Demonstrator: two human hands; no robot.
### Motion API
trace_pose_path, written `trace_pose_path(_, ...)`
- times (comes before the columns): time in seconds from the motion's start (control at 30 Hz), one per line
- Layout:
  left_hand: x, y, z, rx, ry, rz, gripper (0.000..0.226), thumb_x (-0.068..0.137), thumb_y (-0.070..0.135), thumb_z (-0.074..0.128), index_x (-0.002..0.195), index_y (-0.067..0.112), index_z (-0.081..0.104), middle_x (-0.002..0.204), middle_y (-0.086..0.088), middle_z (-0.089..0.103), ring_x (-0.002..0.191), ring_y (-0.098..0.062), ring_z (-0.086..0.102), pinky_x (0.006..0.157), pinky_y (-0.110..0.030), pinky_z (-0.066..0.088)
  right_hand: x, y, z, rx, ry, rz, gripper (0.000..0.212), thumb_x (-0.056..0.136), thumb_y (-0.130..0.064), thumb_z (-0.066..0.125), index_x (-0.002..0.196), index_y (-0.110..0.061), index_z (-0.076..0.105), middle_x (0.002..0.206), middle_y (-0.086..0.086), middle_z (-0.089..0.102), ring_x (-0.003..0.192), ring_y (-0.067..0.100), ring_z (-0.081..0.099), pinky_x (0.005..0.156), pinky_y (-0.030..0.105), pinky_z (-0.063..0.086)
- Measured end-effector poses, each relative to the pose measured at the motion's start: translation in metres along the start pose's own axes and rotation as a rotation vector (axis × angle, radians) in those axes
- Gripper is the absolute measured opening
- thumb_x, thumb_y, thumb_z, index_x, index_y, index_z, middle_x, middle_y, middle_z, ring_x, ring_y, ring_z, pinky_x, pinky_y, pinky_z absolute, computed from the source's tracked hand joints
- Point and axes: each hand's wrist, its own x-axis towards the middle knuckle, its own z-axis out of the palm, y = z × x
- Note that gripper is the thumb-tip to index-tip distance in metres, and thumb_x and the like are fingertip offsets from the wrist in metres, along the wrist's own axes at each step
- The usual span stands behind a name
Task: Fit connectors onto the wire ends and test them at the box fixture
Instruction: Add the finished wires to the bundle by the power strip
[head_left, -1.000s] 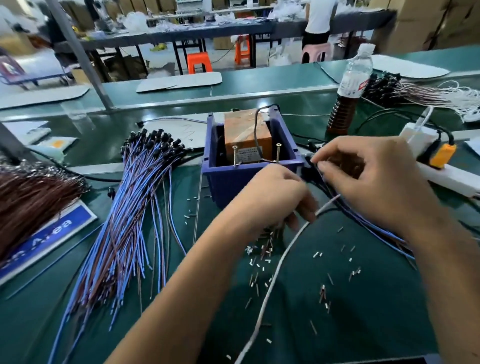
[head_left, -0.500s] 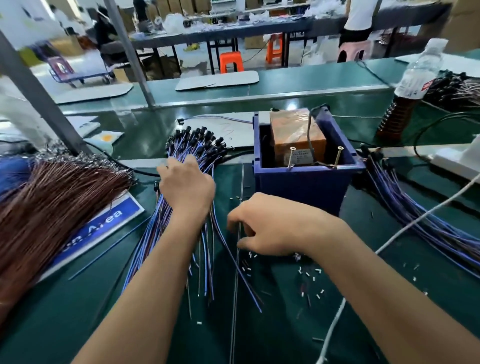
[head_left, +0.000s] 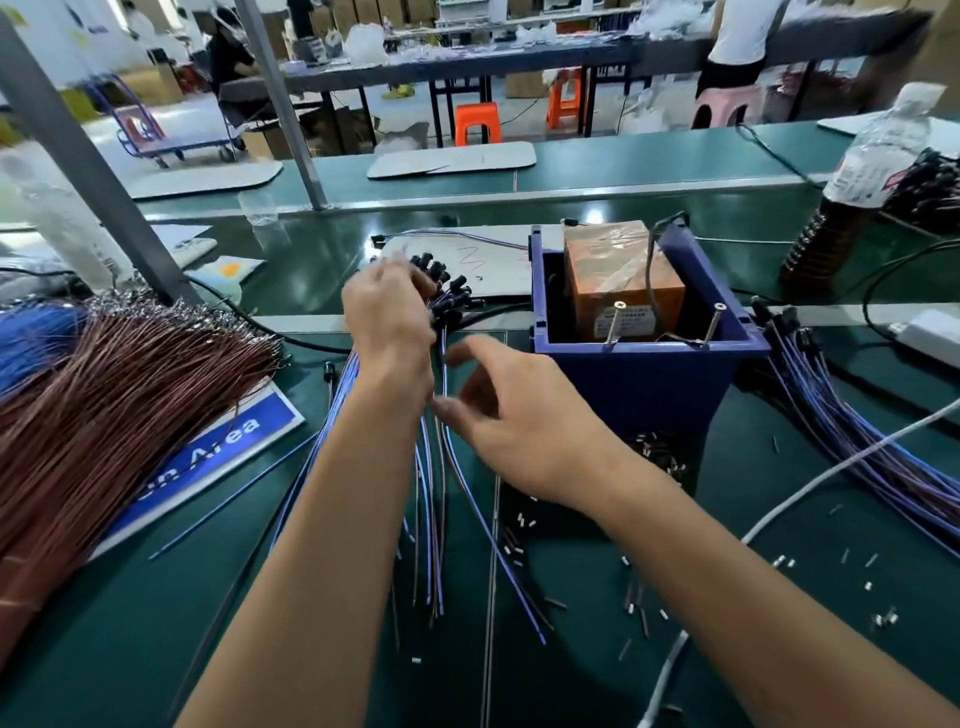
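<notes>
A fanned bundle of blue and brown wires (head_left: 431, 519) lies on the green bench, its black connector ends (head_left: 454, 291) pointing away from me. My left hand (head_left: 387, 322) is over those ends, its fingertips blurred among them, so its hold is unclear. My right hand (head_left: 519, 415) hovers just right of the bundle with thumb and fingers spread, holding nothing. To the right stands the blue box fixture (head_left: 644, 374) with an orange block (head_left: 618, 275) inside and two upright screws (head_left: 615, 322) at its front. Small loose connectors (head_left: 519, 540) lie scattered on the bench.
A thick brown wire bundle (head_left: 104, 415) covers the left, partly over a blue sign (head_left: 223, 447). More blue wires (head_left: 857, 431) lie right of the box, crossed by a white cable (head_left: 831, 467). A bottle (head_left: 862, 187) and a power strip (head_left: 930, 332) sit far right.
My left hand slid up the bundle to the black connector ends. My right hand rose from the bench, opened, and moved toward the wires.
</notes>
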Motion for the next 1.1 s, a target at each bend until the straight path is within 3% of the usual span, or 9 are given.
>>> trace_pose_path(0.13, -0.012, 0.045, 0.004, -0.691, -0.093, -0.084, 0.041, 0.111, 0.026, 0.036, 0.072, 0.017, 0.041, 0.055, 0.003, 0.045, 0.038, -0.009, 0.026, 0.036, -0.019, 0.020, -0.003, -0.013, -0.004, 0.506, -0.067, 0.008, 0.033, 0.110, -0.028, 0.051, 0.141, -0.016, 0.052, 0.114, 0.011, 0.072, 0.107, 0.024, 0.068, 0.094, 0.035, 0.055)
trace_pose_path(0.2, -0.012, 0.062, 0.004, -0.881, -0.106, -0.101, 0.040, 0.112, 0.027, 0.031, 0.074, 0.019, 0.039, 0.054, 0.003, 0.041, 0.040, -0.010, 0.024, 0.037, -0.020, 0.019, -0.004, -0.014, -0.013, 0.672, -0.004, -0.016, 0.023, 0.111, -0.019, 0.048, 0.124, -0.006, 0.062, 0.090, 0.010, 0.075, 0.084, 0.023, 0.071, 0.078, 0.031, 0.057)
trace_pose_path(0.33, -0.014, 0.077, 0.004, -0.937, -0.077, -0.108, 0.044, 0.113, 0.035, 0.028, 0.073, 0.019, 0.039, 0.056, 0.003, 0.038, 0.045, -0.012, 0.023, 0.044, -0.022, 0.019, -0.009, 0.005, -0.049, 0.492, 0.098, -0.111, 0.023, 0.109, -0.019, 0.054, 0.100, -0.011, 0.074, 0.059, -0.001, 0.058, 0.046, 0.007, 0.045, 0.044, 0.018, 0.037)
trace_pose_path(0.53, -0.011, 0.061, -0.010, -0.951, -0.120, -0.138, 0.049, 0.112, 0.039, 0.026, 0.068, 0.021, 0.038, 0.054, 0.007, 0.033, 0.043, -0.010, 0.020, 0.039, -0.022, 0.015, -0.044, 0.056, -0.098, 0.121, 0.019, -0.124, 0.021, 0.105, -0.032, 0.061, 0.093, -0.025, 0.077, 0.063, -0.004, 0.069, 0.048, 0.013, 0.050, 0.048, 0.028, 0.042)
trace_pose_path(0.6, -0.010, 0.050, -0.016, -0.929, -0.166, -0.129, 0.049, 0.111, 0.039, 0.027, 0.068, 0.020, 0.040, 0.055, 0.007, 0.030, 0.044, -0.010, 0.018, 0.040, -0.022, 0.014, -0.055, 0.072, -0.106, 0.120, 0.039, -0.102, 0.020, 0.103, -0.030, 0.064, 0.092, -0.022, 0.078, 0.064, -0.003, 0.070, 0.050, 0.019, 0.054, 0.052, 0.030, 0.044)
trace_pose_path(0.8, 0.003, 0.030, -0.041, -0.885, -0.237, -0.164, 0.046, 0.111, 0.037, 0.029, 0.071, 0.022, 0.045, 0.058, 0.009, 0.027, 0.045, -0.007, 0.015, 0.040, -0.020, 0.011, -0.077, 0.108, -0.113, 0.161, 0.201, -0.012, 0.018, 0.097, -0.025, 0.072, 0.081, -0.024, 0.080, 0.061, 0.000, 0.070, 0.042, 0.004, 0.041, 0.045, 0.016, 0.033)
trace_pose_path(0.93, -0.016, 0.027, -0.033, -0.514, -0.654, 0.014, 0.035, 0.105, 0.046, 0.034, 0.082, 0.024, 0.049, 0.061, 0.010, 0.028, 0.045, -0.004, 0.016, 0.037, -0.017, 0.015, -0.078, 0.114, -0.096, 0.115, 0.291, -0.082, 0.016, 0.093, -0.030, 0.074, 0.081, -0.022, 0.080, 0.061, -0.004, 0.069, 0.047, 0.006, 0.053, 0.051, 0.014, 0.041)
trace_pose_path(1.0, -0.034, 0.021, -0.016, -0.310, -0.897, 0.018, 0.035, 0.105, 0.044, 0.036, 0.084, 0.022, 0.054, 0.062, 0.006, 0.040, 0.042, -0.004, 0.021, 0.036, -0.013, 0.019, -0.079, 0.114, -0.087, 0.066, 0.300, -0.123, 0.019, 0.091, -0.037, 0.072, 0.085, -0.022, 0.081, 0.063, -0.008, 0.069, 0.054, 0.009, 0.062, 0.057, 0.016, 0.048)
trace_pose_path(1.1, -0.072, 0.004, 0.019, 0.023, -1.047, 0.167, 0.036, 0.110, 0.036, 0.036, 0.090, 0.015, 0.059, 0.070, -0.008, 0.061, 0.038, -0.011, 0.035, 0.037, -0.016, 0.025, -0.082, 0.118, -0.079, 0.107, 0.293, -0.119, 0.020, 0.090, -0.040, 0.071, 0.086, -0.023, 0.081, 0.064, -0.007, 0.070, 0.057, 0.014, 0.066, 0.058, 0.024, 0.053)
